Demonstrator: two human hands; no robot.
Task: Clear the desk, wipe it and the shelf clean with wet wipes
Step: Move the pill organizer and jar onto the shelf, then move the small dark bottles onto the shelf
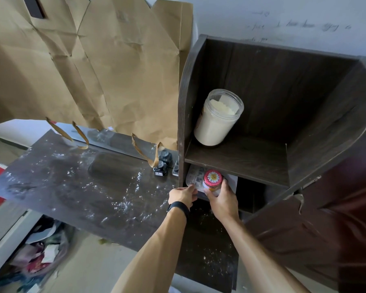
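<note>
Right hand [222, 200]: curled round the red-lidded jar [212, 179] at the shelf's [237, 163] lower opening.
Left hand [182, 195]: fingertips on the pale packet's [193, 176] edge; possibly pinching, I cannot tell.
Method: draw the jar out upright, 1 item per hand.

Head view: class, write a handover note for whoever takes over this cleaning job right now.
Left hand holds a plastic pack low in the shelf; right hand grips the red-lidded jar there.
Big jar stands on the upper board; ink bottles sit at the desk back edge.
Done: desk mostly cleared.
Left: remove these, wipe the dusty desk and shelf. No wipes in view.
</note>
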